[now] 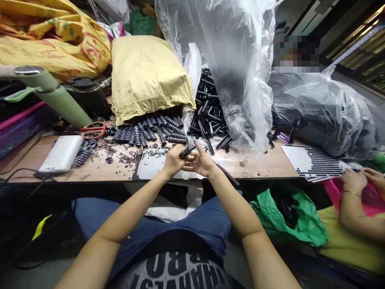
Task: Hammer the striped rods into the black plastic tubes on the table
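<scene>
My left hand point(173, 162) is closed around a small black cylinder with rows of pale dots point(184, 153). My right hand point(203, 161) is close against it, thumb raised and fingers stretched toward the cylinder's far end. Whether those fingers touch it is hard to make out. A dark-handled thin tool point(227, 175) slants out beside my right wrist over the table edge; its front end is partly hidden. Below my hands lies a pale sheet point(148, 164) scattered with tiny black pieces. Behind them are a row of similar dotted cylinders point(141, 134) and plain black tubes point(210, 116).
A yellow sack point(150, 76) and a large clear plastic bag point(249, 80) stand behind. On the left are red-handled scissors point(94, 129), a white box-like device point(61, 153) and a green bottle point(64, 102). Striped sheets point(313, 162) and another person's hands point(355, 182) are at right.
</scene>
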`<state>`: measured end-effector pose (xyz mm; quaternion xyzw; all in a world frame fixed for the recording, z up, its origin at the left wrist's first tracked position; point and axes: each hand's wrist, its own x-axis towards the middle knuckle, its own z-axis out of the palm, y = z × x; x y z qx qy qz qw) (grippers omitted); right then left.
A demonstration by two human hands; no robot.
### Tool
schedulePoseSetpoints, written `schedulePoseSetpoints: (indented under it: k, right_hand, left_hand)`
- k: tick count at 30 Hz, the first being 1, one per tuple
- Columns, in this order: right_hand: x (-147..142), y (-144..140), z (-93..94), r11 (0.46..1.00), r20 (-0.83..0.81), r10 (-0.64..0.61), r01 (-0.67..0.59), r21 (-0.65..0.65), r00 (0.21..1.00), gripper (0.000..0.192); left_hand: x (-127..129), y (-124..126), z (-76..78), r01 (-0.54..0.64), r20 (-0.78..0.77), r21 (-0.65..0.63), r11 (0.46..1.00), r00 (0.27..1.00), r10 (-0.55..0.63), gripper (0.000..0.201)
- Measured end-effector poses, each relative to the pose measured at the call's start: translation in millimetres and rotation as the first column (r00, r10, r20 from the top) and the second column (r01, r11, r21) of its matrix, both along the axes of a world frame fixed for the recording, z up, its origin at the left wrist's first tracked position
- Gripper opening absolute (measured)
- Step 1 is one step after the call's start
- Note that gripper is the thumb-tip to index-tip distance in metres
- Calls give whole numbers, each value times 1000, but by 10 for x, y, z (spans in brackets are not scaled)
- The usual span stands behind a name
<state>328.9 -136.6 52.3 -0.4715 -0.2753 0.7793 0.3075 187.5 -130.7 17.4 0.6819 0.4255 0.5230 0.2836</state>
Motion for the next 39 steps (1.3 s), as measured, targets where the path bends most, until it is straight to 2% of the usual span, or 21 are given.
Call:
schedulePoseSetpoints:
  k: [2, 4, 5, 7, 9, 11, 14, 16, 18, 22, 24, 27, 31, 35, 37, 39]
  right_hand:
    - [3, -26, -13, 998, 16, -9, 8, 55, 1000, 59]
    - [15, -43, -47, 971, 133, -121, 90, 223, 984, 60]
    - [25, -58, -64, 932, 215, -195, 113, 344, 957, 70]
    - [54, -121, -82, 796, 377, -333, 43, 604, 864, 101]
    - [78, -225, -71, 629, 505, -393, -176, 757, 769, 120]
    - [85, -343, -36, 471, 591, -400, -396, 788, 700, 121]
    - [63, -471, 24, 293, 641, -428, -573, 765, 637, 114]
    - [42, -505, 45, 211, 647, -435, -627, 750, 627, 111]
    - [24, -510, 47, 167, 659, -420, -660, 732, 624, 109]
    - [18, -506, 29, 188, 698, -368, -686, 703, 614, 109]
    - [34, -509, 20, 200, 692, -340, -670, 715, 637, 109]
    - [72, -515, -7, 205, 653, -328, -623, 755, 683, 109]
    - [98, -509, -112, 291, 635, -323, -565, 772, 702, 111]
    - [93, -520, -314, 385, 643, -332, -523, 760, 690, 113]
    - [100, -548, -437, 433, 649, -353, -497, 752, 674, 115]
    - [114, -575, -562, 462, 669, -383, -495, 736, 638, 117]
  left_hand:
    - [-12, -61, 0, 16, 21, -38, 999, 1000, -15, 20]
    - [-9, -110, 22, 65, 183, -172, 983, 983, -33, 26]
    - [-7, -128, 38, 121, 297, -247, 961, 954, -44, 31]
    - [-10, -159, 77, 269, 499, -357, 895, 864, -60, 40]
    - [-20, -185, 117, 388, 601, -410, 825, 796, -76, 48]
    - [-30, -211, 151, 450, 643, -440, 777, 762, -77, 54]
    - [-23, -237, 166, 475, 671, -487, 733, 741, -34, 57]
    - [4, -244, 146, 446, 675, -505, 739, 738, 16, 54]
    - [46, -252, 114, 403, 688, -501, 766, 722, 71, 49]
    - [134, -303, 98, 368, 702, -505, 781, 701, 124, 42]
    - [162, -341, 129, 376, 697, -525, 764, 704, 132, 45]
    - [188, -383, 189, 429, 699, -570, 701, 701, 139, 49]
    - [213, -361, 191, 460, 675, -626, 630, 724, 143, 45]
    - [212, -313, 37, 436, 607, -661, 610, 789, 94, 44]
    - [210, -330, -84, 360, 492, -664, 656, 870, 20, 45]
    - [219, -366, -230, 204, 265, -566, 799, 962, -58, 43]
